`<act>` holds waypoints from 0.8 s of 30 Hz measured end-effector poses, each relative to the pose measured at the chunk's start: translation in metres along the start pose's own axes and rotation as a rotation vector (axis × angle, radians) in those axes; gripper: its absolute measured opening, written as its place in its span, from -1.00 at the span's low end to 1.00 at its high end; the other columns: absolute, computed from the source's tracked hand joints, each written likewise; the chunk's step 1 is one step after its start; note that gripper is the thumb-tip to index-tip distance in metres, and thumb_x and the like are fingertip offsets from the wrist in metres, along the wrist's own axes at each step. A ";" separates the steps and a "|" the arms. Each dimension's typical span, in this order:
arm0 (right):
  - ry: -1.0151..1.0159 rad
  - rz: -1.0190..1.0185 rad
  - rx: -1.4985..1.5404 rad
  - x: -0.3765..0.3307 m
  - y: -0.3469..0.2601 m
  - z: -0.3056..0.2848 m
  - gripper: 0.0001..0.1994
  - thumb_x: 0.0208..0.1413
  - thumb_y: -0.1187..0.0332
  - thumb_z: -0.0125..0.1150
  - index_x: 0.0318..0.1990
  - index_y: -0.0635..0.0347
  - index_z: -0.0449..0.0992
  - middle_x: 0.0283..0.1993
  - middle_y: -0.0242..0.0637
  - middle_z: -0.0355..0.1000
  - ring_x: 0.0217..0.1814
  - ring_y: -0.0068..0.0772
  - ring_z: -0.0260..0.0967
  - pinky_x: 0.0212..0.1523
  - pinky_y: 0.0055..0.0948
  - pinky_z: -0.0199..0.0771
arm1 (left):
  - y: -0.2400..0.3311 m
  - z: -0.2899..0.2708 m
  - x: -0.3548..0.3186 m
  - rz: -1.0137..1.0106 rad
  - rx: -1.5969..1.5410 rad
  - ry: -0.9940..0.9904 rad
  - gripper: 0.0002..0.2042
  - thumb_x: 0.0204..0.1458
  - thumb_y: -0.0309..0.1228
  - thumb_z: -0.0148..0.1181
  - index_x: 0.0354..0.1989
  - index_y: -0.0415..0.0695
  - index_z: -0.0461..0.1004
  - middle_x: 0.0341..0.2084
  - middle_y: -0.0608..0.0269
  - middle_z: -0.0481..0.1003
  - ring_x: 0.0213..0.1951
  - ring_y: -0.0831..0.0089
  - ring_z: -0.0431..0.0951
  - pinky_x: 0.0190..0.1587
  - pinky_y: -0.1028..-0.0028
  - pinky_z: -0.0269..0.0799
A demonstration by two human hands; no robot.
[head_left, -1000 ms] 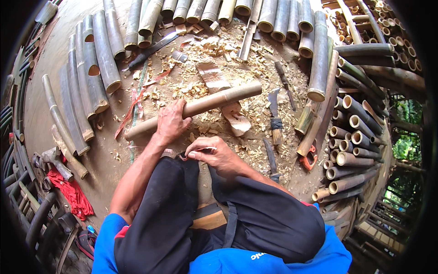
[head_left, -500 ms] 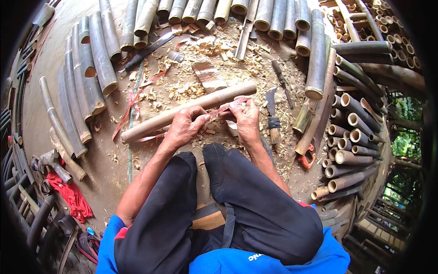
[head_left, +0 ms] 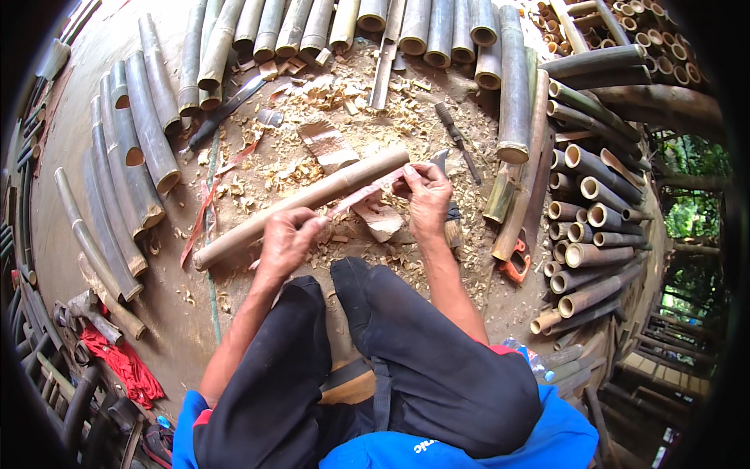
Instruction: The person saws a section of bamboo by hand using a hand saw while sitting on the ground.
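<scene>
A thin, flat pinkish-red strip (head_left: pixel 366 191) stretches between my two hands, just on the near side of a bamboo pole (head_left: pixel 301 205). My left hand (head_left: pixel 287 238) is closed at the strip's left end, thumb and fingers pinched. My right hand (head_left: pixel 426 195) pinches the other end between thumb and fingertips, close to the pole's right end. The pole lies slantwise on the ground, its far right part against a chipped wooden block (head_left: pixel 328 146). Another pale wood piece (head_left: pixel 379 217) sits below the strip, between my hands. The knife (head_left: pixel 453 223) beside my right hand is partly hidden.
Wood shavings (head_left: pixel 312 172) cover the ground ahead. Bamboo tubes lie at the left (head_left: pixel 152 117), far side (head_left: pixel 289 31) and right (head_left: pixel 598 258). A long-bladed knife (head_left: pixel 226 109), a dark-handled tool (head_left: pixel 457 141) and an orange saw handle (head_left: pixel 516 262) lie around. Red strips (head_left: pixel 201 223) trail at left.
My hands have moved apart, the left one toward the left, and more of the strip shows stretched between them. The whole view has shifted, moving the surroundings leftward.
</scene>
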State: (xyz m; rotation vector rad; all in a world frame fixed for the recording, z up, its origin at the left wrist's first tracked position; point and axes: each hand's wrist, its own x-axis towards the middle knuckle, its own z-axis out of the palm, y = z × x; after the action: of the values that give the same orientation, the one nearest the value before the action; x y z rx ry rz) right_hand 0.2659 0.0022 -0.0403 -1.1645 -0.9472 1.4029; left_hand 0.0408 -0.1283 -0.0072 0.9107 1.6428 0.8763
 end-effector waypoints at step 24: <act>0.042 0.048 -0.223 0.022 0.026 0.005 -0.76 0.10 0.35 0.55 -0.19 0.28 0.61 -0.49 -0.53 0.50 -0.50 -0.80 0.23 -0.52 -0.67 0.15 | -0.030 -0.019 0.025 -0.024 0.294 0.242 -0.69 0.09 -0.22 0.27 -0.36 -0.30 0.65 -0.63 0.06 0.55 -0.53 0.41 0.54 -0.35 0.31 0.44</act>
State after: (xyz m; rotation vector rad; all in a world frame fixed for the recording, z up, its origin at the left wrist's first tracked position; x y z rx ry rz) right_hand 0.2555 0.0201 -0.0680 -1.3849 -1.0719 1.3301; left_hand 0.0134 -0.1213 -0.0401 1.0115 2.0264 0.7624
